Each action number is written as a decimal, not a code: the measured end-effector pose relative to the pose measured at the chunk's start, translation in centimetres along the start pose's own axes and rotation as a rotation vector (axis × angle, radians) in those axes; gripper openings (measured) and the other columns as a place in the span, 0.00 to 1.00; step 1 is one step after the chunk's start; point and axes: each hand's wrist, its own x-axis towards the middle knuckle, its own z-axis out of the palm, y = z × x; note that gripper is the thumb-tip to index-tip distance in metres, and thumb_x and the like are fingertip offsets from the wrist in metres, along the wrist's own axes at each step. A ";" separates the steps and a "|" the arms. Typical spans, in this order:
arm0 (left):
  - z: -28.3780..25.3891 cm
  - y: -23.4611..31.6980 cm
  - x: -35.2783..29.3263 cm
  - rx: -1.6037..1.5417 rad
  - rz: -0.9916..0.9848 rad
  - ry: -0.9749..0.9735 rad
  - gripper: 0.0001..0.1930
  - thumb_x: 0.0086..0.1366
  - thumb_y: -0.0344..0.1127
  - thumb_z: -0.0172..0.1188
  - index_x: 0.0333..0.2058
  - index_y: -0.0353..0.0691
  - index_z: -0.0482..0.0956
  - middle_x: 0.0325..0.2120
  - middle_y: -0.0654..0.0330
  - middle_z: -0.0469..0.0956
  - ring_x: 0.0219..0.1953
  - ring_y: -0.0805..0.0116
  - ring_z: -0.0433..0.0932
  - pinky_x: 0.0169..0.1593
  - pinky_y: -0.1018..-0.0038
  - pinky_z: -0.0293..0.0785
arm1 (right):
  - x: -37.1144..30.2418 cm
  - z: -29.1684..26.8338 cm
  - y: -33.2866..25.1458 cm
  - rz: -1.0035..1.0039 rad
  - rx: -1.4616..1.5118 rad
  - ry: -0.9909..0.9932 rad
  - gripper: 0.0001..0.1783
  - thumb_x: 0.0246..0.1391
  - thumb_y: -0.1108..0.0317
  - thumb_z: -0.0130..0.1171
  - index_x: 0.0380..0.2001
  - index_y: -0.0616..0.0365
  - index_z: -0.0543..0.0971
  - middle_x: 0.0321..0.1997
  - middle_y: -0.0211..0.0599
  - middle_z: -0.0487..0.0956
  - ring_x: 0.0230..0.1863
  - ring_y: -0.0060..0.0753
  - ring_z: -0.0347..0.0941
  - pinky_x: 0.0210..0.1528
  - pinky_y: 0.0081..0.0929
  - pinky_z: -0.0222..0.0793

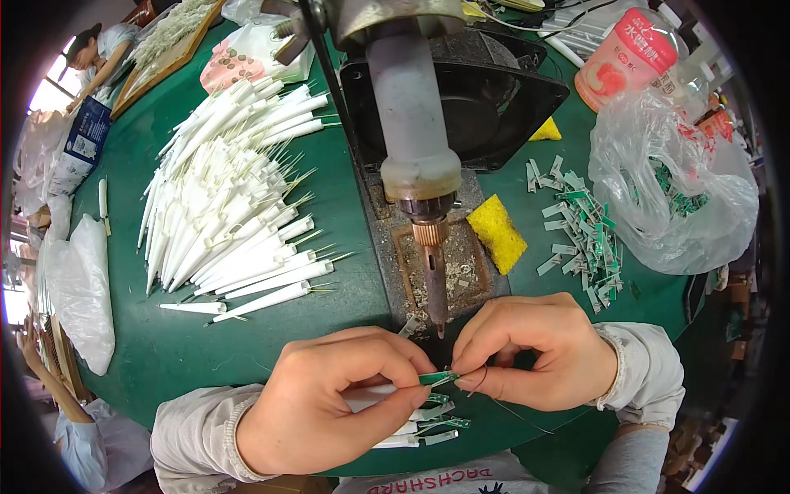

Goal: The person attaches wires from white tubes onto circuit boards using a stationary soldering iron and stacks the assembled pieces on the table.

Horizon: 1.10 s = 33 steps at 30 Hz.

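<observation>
Between the thumb and forefinger of my left hand (329, 403) is a small green circuit board (434, 378). My right hand (547, 350) pinches a thin wire (522, 417) at the board's right end; the wire's tail trails down to the right. Just above both hands, the tip of an upright mounted soldering iron (434, 276) points down, apart from the board. Under my left hand lie several white tubes (397, 441) with green boards at their ends, partly hidden. Whether the held board joins a tube is hidden by my fingers.
A big pile of white tapered tubes (222, 198) with wire ends lies left. To the right are a yellow sponge (497, 234), loose green boards (588, 235) and a clear plastic bag (658, 222). A black fan (494, 99) stands behind the iron. Other people sit at the far left.
</observation>
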 end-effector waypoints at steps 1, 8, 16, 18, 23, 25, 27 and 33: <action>0.0 -0.3 0.0 -0.044 -0.002 0.003 0.04 0.57 0.16 0.60 0.30 0.30 0.78 0.39 0.51 0.77 0.37 0.75 0.78 0.39 0.81 0.76 | 0.0 0.0 0.0 -0.013 -0.005 0.002 0.08 0.45 0.80 0.64 0.31 0.61 0.78 0.29 0.33 0.78 0.25 0.25 0.77 0.23 0.19 0.71; -0.1 -0.6 0.2 -0.085 0.003 0.005 0.04 0.58 0.14 0.58 0.31 0.28 0.77 0.39 0.49 0.77 0.36 0.74 0.78 0.39 0.79 0.76 | 0.1 -0.2 -0.2 -0.017 -0.027 0.009 0.08 0.46 0.80 0.64 0.31 0.61 0.78 0.29 0.33 0.78 0.26 0.24 0.77 0.23 0.19 0.72; -0.2 -0.3 0.9 -0.075 0.101 0.137 0.03 0.58 0.14 0.59 0.31 0.27 0.77 0.38 0.50 0.76 0.35 0.74 0.77 0.38 0.80 0.74 | 0.0 -0.6 0.0 0.102 0.161 0.145 0.15 0.51 0.80 0.61 0.42 0.62 0.73 0.36 0.32 0.79 0.34 0.17 0.77 0.28 0.14 0.71; -0.2 -0.2 1.0 -0.089 0.135 0.179 0.03 0.58 0.15 0.59 0.30 0.27 0.77 0.38 0.50 0.76 0.34 0.74 0.77 0.38 0.81 0.73 | 0.0 -0.9 0.3 0.148 0.270 0.171 0.14 0.53 0.80 0.60 0.42 0.63 0.70 0.38 0.33 0.79 0.37 0.18 0.77 0.32 0.13 0.70; -0.3 0.0 1.1 -0.025 0.203 0.206 0.03 0.57 0.16 0.60 0.30 0.28 0.78 0.37 0.50 0.76 0.33 0.75 0.76 0.37 0.81 0.72 | 0.0 -1.0 0.0 0.137 0.304 0.181 0.12 0.55 0.79 0.59 0.41 0.62 0.68 0.39 0.36 0.78 0.38 0.19 0.77 0.34 0.13 0.70; -0.3 0.1 1.0 -0.001 0.220 0.211 0.03 0.56 0.16 0.60 0.29 0.28 0.78 0.37 0.50 0.76 0.33 0.74 0.76 0.37 0.80 0.72 | 0.0 -0.9 0.0 0.133 0.306 0.185 0.12 0.55 0.79 0.58 0.40 0.62 0.68 0.39 0.36 0.78 0.39 0.20 0.77 0.34 0.13 0.71; -0.3 0.1 1.0 0.022 0.237 0.214 0.03 0.56 0.16 0.61 0.29 0.28 0.78 0.36 0.50 0.77 0.33 0.74 0.76 0.38 0.80 0.72 | 0.1 -1.0 0.0 0.126 0.302 0.186 0.12 0.55 0.79 0.58 0.40 0.62 0.68 0.39 0.37 0.79 0.39 0.20 0.77 0.34 0.14 0.71; -0.4 0.1 1.0 0.008 0.240 0.215 0.03 0.56 0.16 0.61 0.28 0.28 0.78 0.36 0.49 0.77 0.33 0.73 0.76 0.38 0.80 0.72 | 0.0 -1.1 0.0 0.116 0.279 0.193 0.12 0.55 0.79 0.58 0.40 0.62 0.68 0.38 0.37 0.79 0.38 0.21 0.77 0.35 0.14 0.71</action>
